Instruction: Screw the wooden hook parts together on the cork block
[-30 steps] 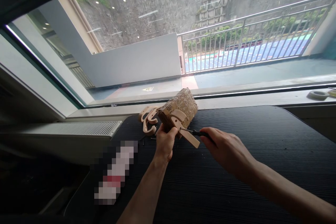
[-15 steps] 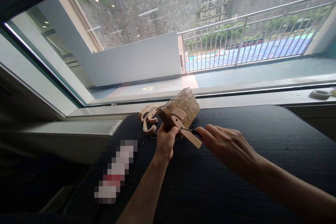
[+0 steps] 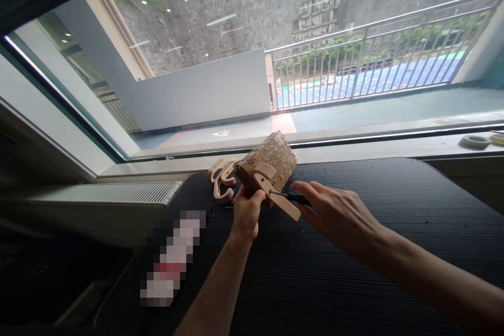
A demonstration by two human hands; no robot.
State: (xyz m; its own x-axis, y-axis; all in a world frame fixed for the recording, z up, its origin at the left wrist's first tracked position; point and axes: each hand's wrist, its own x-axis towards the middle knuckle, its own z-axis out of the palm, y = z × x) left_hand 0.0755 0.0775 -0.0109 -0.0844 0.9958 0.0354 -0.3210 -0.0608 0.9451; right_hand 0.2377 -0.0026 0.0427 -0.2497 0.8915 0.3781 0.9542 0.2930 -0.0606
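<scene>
My left hand point(image 3: 247, 214) is closed around the lower end of a rough, speckled block point(image 3: 281, 160) held tilted above the table. Its thumb presses near a pale wooden hook point(image 3: 271, 189) that lies against the block's near face. My right hand point(image 3: 334, 207) grips the black handle of a screwdriver point(image 3: 297, 198) between thumb and fingers. The thin shaft points left and meets the hook at about its middle; the exact contact at the tip is too small to make out. Several more wooden hooks point(image 3: 223, 189) lie left of the block.
A dark wood-grain table point(image 3: 354, 273) stretches under both hands. Small dark screws or bits point(image 3: 214, 211) lie near the loose hooks. A pixelated pale item point(image 3: 173, 260) sits at the table's left. A roll of tape point(image 3: 475, 142) rests on the windowsill, below a large window.
My right fingers have shifted on the screwdriver handle, index finger more extended and more of the handle showing. Hook and block stay almost in place; the view has drifted slightly.
</scene>
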